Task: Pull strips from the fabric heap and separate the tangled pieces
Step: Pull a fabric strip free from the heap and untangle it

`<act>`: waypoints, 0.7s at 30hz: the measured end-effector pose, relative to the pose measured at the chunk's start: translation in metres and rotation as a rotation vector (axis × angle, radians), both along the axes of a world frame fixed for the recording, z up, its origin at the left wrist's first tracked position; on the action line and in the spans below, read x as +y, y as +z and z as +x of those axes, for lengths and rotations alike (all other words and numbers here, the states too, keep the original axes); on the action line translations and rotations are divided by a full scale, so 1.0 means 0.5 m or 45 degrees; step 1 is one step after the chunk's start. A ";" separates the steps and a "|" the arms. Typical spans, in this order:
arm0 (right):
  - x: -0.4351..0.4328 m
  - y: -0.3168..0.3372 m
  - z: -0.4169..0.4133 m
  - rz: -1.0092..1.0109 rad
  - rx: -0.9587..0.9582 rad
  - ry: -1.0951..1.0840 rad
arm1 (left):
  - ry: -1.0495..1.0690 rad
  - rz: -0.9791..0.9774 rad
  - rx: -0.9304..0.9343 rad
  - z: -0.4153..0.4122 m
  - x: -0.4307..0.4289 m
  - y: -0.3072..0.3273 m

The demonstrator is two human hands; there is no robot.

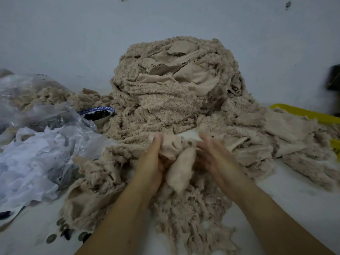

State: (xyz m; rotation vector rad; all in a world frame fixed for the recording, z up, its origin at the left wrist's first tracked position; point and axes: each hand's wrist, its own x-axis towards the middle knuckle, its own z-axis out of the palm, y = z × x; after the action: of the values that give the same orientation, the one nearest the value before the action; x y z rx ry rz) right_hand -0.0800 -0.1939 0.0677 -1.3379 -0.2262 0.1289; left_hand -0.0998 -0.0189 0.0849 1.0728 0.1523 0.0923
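Centrally, head view: beige fleece strip [181,168] bunched between hands at foot of fabric heap [174,85], long axis toward worktop [294,199] near edge. Left hand [150,162] curls round it. Right hand [211,159] touches opposite side, fingers blurred, grip unclear.

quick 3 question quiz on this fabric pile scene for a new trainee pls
1. True or false: the fabric heap is bright blue.
2. Which of these sits to the left of the heap? A) a bowl of dark pieces B) a kettle C) a shoe
3. Fill the gap: the left hand grips a bunched beige fabric ____.

Key
1. False, it is beige.
2. A
3. strip
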 end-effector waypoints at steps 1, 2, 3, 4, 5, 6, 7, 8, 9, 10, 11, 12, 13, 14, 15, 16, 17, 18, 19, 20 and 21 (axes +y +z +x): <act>0.011 -0.006 -0.005 -0.138 -0.034 0.035 | -0.004 -0.124 -0.020 0.002 0.001 0.002; 0.020 -0.005 -0.013 -0.250 -0.060 0.064 | -0.024 -0.230 -0.045 0.003 0.003 0.004; 0.025 -0.011 -0.015 -0.342 -0.090 0.101 | -0.040 -0.296 -0.061 0.004 0.005 0.004; 0.027 -0.010 -0.020 -0.416 -0.122 0.114 | -0.051 -0.327 -0.071 0.005 0.008 0.005; 0.026 -0.013 -0.018 -0.492 -0.154 0.088 | -0.059 -0.327 -0.075 0.006 0.009 0.003; 0.026 -0.008 -0.018 -0.554 -0.179 0.010 | -0.064 -0.305 -0.074 0.008 0.008 0.002; 0.022 -0.012 -0.012 -0.591 -0.199 -0.071 | -0.057 -0.268 -0.064 0.009 0.008 -0.001; 0.021 -0.010 -0.009 -0.557 -0.160 -0.149 | -0.031 -0.238 -0.044 0.011 0.007 -0.002; 0.017 -0.010 -0.004 -0.400 -0.078 -0.187 | 0.019 -0.226 -0.019 0.013 0.008 -0.005; 0.013 -0.004 -0.002 -0.190 0.027 -0.195 | 0.082 -0.238 0.007 0.016 0.010 -0.008; 0.007 -0.001 0.001 0.018 0.114 -0.186 | 0.142 -0.270 0.026 0.020 0.015 -0.011; 0.000 0.003 0.004 0.185 0.185 -0.179 | 0.181 -0.318 0.033 0.022 0.020 -0.012; -0.007 0.004 0.008 0.275 0.222 -0.190 | 0.197 -0.370 0.029 0.024 0.025 -0.012; -0.011 0.007 0.008 0.305 0.236 -0.206 | 0.201 -0.416 0.024 0.026 0.029 -0.014; -0.015 0.004 0.012 0.315 0.228 -0.218 | 0.201 -0.444 0.021 0.027 0.032 -0.016; -0.015 0.006 0.012 0.331 0.226 -0.230 | 0.199 -0.451 0.021 0.027 0.034 -0.017; -0.016 0.007 0.013 0.337 0.219 -0.231 | 0.197 -0.441 0.021 0.027 0.034 -0.018; -0.016 0.010 0.012 0.350 0.215 -0.218 | 0.193 -0.426 0.014 0.026 0.034 -0.019; -0.017 0.011 0.011 0.367 0.205 -0.201 | 0.186 -0.416 0.002 0.026 0.033 -0.020; -0.017 0.015 0.009 0.385 0.204 -0.186 | 0.177 -0.412 -0.007 0.025 0.032 -0.019; -0.018 0.017 0.008 0.396 0.209 -0.179 | 0.169 -0.404 -0.009 0.022 0.032 -0.016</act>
State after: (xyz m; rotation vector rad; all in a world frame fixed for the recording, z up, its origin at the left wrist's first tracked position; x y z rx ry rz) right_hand -0.0761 -0.2030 0.0760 -1.0237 -0.0111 0.0806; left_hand -0.0886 -0.0029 0.0768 0.7450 0.2239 0.1847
